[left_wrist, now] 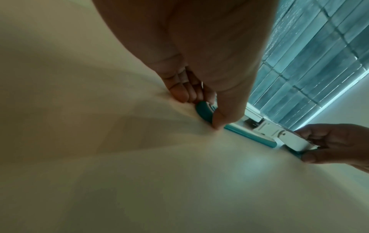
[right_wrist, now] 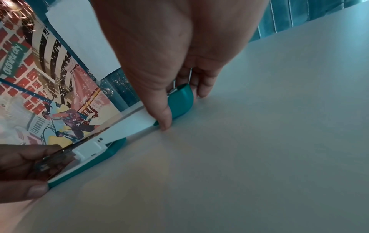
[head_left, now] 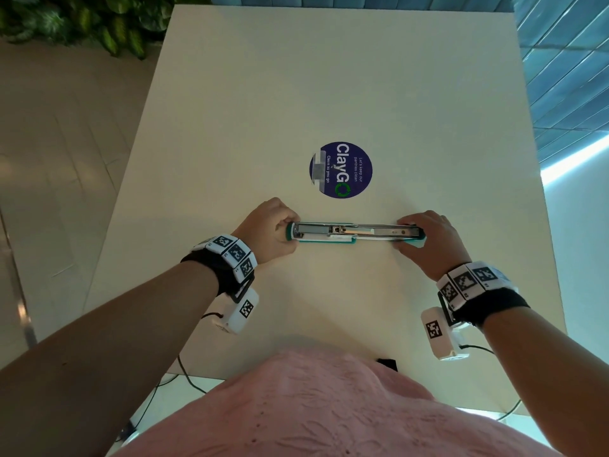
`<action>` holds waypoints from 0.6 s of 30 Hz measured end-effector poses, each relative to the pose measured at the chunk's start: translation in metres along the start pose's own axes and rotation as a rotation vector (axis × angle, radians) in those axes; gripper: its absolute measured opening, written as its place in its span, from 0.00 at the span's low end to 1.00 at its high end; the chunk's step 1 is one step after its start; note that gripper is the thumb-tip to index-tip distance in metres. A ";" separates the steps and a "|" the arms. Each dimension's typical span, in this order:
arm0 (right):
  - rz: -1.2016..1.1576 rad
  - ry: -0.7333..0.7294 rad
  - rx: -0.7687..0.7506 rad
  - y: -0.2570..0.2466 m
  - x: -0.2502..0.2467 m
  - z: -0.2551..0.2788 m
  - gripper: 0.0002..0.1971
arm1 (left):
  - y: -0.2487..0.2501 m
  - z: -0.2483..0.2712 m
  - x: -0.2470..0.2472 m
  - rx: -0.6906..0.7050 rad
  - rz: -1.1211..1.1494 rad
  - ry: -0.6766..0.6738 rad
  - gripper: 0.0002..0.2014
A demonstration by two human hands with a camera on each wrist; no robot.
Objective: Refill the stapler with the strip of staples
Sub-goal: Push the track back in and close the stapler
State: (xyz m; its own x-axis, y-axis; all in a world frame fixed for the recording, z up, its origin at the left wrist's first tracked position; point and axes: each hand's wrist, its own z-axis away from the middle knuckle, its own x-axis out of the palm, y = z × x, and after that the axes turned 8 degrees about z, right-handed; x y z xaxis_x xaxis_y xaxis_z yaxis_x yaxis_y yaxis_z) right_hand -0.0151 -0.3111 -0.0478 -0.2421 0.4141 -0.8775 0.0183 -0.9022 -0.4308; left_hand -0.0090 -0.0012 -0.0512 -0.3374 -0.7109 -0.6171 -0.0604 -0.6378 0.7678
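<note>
A teal and white stapler (head_left: pixel 354 233) lies swung fully open and flat on the white table (head_left: pixel 329 94), its metal staple channel facing up. My left hand (head_left: pixel 273 230) pinches its left end between thumb and curled fingers. My right hand (head_left: pixel 425 239) grips the right end the same way. The left wrist view shows the stapler (left_wrist: pixel 251 134) with my thumb and fingers on its teal end. The right wrist view shows the stapler (right_wrist: pixel 139 126) with my thumb pressing its near side. I see no loose strip of staples in any view.
A round blue sticker (head_left: pixel 341 169) is stuck to the table just beyond the stapler. Green plants (head_left: pixel 82 24) stand at the far left off the table. A small black object (head_left: pixel 387 362) lies at the near edge. Blue tiled wall is at the right.
</note>
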 end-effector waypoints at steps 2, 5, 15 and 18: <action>0.011 -0.022 -0.001 -0.001 -0.001 0.000 0.16 | 0.001 -0.001 0.000 -0.011 0.019 -0.004 0.17; -0.014 -0.033 -0.021 -0.004 -0.012 0.001 0.13 | 0.001 -0.001 -0.001 -0.011 0.037 -0.003 0.16; -0.224 -0.091 -0.226 -0.075 -0.038 -0.004 0.15 | 0.001 -0.001 0.000 -0.005 0.040 -0.010 0.16; -0.141 -0.149 -0.302 -0.098 -0.016 -0.011 0.18 | -0.001 -0.003 -0.001 -0.003 0.048 -0.015 0.16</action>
State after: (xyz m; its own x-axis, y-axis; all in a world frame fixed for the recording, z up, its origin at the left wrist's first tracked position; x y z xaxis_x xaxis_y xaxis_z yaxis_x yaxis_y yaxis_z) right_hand -0.0019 -0.2280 0.0064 -0.4008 0.4898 -0.7743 0.2547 -0.7523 -0.6077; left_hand -0.0062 -0.0009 -0.0522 -0.3538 -0.7364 -0.5766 -0.0413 -0.6036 0.7962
